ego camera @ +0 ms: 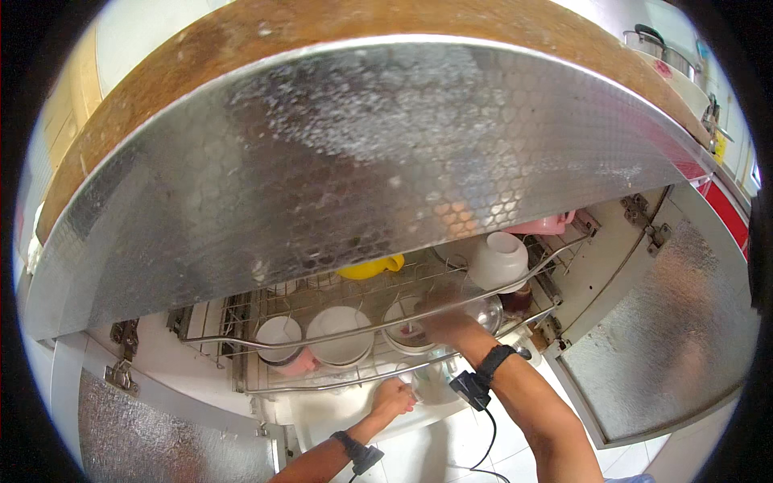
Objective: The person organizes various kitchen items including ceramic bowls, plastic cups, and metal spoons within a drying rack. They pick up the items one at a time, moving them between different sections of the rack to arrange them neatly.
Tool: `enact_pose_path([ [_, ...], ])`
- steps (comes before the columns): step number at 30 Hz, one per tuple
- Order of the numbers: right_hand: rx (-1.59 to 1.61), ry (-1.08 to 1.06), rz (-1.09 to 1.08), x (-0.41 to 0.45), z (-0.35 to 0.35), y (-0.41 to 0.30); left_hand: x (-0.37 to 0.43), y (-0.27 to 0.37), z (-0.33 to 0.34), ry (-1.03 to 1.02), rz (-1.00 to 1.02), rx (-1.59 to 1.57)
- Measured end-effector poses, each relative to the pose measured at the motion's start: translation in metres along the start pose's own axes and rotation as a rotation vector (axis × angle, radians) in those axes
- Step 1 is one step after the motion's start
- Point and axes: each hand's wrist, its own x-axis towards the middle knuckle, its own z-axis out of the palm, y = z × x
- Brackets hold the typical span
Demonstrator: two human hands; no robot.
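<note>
My right hand (444,317), blurred by motion, reaches over the front rail of the pull-out wire rack (356,331). It is beside a white bowl with a red pattern (401,338) and a clear round lid or dish (487,313); its fingers are hard to make out. My left hand (392,396), with curled fingers, is just below the lower rail, near clear glassware (426,377); whether it holds anything is unclear. White bowls (338,335) (279,332) stand at the left, above a pink item (294,364). An upturned white bowl (500,262) is at the right.
A yellow plastic vessel (369,267) and a pink container (546,224) sit behind in the rack. The worktop's metallic front (386,151) overhangs it. Open cabinet doors flank it at left (163,428) and right (658,344). Metal pots (645,42) stand on the worktop, upper right.
</note>
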Motion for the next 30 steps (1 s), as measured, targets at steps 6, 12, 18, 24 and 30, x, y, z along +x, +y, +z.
enact_pose_path([
  [6,-0.019,0.016,0.012,0.002,0.001,-0.011,-0.006,-0.012,-0.013,0.055,-0.022,-0.097],
  [12,-0.142,0.145,-0.031,0.005,0.025,-0.004,-0.015,-0.015,-0.015,0.038,0.019,-0.095],
  [18,-0.099,0.027,0.023,0.010,0.001,-0.020,-0.020,-0.022,-0.030,0.039,0.009,-0.100],
  [24,0.040,0.252,-0.056,-0.014,0.014,0.012,-0.020,-0.024,-0.025,0.012,0.035,-0.115],
  [30,0.033,0.325,-0.079,-0.062,-0.017,0.007,-0.020,-0.035,-0.027,0.023,0.059,-0.136],
])
